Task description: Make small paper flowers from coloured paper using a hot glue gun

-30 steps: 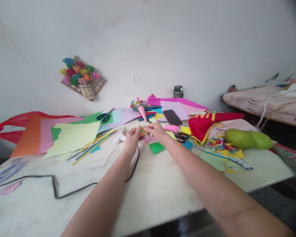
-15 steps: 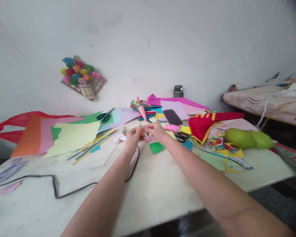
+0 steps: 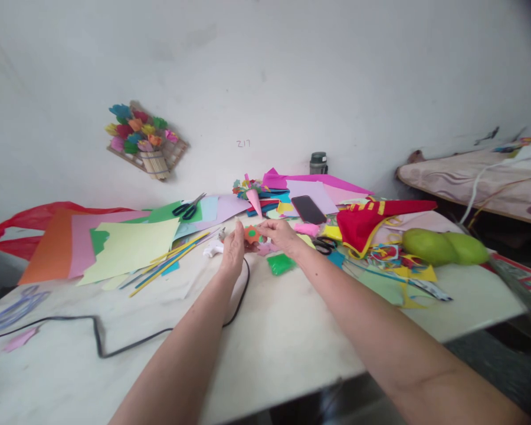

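Between my hands is a small orange paper flower with scalloped edges and a green round centre. My left hand is closed at its left edge, fingers upright and pressed together. From the other side, my right hand pinches at its upper right edge with thumb and forefinger. A small green spot shows just below that pinch, too small to make out. A white glue gun, partly hidden, lies left of my left hand. Below my right hand is a bright green packet.
Coloured paper sheets and thin sticks lie left. Black scissors rest on the sheets. A pink paper cone and a phone are behind; red cloth and green fruits lie right. A black cord crosses the table.
My left hand has shifted slightly left and its fingers have straightened, so more of the orange paper flower and its green centre shows. My right hand keeps its pinch.
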Motion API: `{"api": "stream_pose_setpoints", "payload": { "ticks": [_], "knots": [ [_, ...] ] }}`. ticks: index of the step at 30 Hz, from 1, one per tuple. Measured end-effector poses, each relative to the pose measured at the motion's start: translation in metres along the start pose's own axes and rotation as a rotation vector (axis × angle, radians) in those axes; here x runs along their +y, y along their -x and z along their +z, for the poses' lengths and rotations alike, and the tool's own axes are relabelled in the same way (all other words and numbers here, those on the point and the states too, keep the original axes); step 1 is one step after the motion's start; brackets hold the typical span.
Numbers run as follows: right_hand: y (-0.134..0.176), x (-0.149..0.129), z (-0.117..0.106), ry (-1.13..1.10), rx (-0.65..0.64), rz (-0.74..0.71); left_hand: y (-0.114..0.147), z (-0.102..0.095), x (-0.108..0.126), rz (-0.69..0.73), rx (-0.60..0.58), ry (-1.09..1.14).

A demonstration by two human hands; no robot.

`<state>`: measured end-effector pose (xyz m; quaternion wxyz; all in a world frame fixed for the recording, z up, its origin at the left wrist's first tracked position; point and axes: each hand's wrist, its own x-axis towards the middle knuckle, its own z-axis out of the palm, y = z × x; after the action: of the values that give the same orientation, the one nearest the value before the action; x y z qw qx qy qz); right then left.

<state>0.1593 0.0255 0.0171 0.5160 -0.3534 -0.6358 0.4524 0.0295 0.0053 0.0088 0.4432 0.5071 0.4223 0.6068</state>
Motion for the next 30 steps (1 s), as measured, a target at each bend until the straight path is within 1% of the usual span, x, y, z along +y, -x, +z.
{"api": "stream_pose_setpoints", "payload": {
  "ticks": [4,6,8,10,15,17,21,23,27,29,30],
  "knots": [
    [0.0,0.002,-0.002,0.097,-0.002,-0.037,-0.001,-0.002,0.0,0.03,0.012,-0.019],
    [0.002,0.0,-0.003,0.123,0.01,-0.026,-0.002,-0.002,0.0,0.044,0.045,-0.023],
    [0.004,-0.002,-0.003,0.127,0.02,0.0,-0.003,-0.001,-0.002,0.054,0.087,-0.033],
    [0.006,-0.003,-0.003,0.122,0.02,0.016,-0.004,-0.001,-0.003,0.056,0.105,-0.043],
    [0.003,0.0,-0.002,0.089,0.023,0.03,-0.004,0.001,-0.002,0.036,0.097,-0.021],
    [0.001,0.002,-0.003,0.081,0.066,0.032,-0.003,0.0,-0.001,0.027,0.118,-0.006],
    [-0.004,0.007,-0.011,0.099,0.226,0.056,-0.003,-0.004,0.001,0.054,0.223,0.0],
    [-0.007,0.01,-0.016,0.139,0.282,0.09,-0.004,-0.006,-0.001,0.07,0.268,-0.004],
    [-0.01,0.019,-0.026,0.214,0.318,0.162,-0.006,-0.009,-0.005,0.137,0.312,-0.048],
    [-0.01,0.022,-0.03,0.255,0.334,0.169,-0.007,-0.01,-0.006,0.182,0.346,-0.06],
    [-0.009,0.024,-0.033,0.276,0.321,0.154,-0.007,-0.011,-0.007,0.196,0.359,-0.061]
  ]
}}
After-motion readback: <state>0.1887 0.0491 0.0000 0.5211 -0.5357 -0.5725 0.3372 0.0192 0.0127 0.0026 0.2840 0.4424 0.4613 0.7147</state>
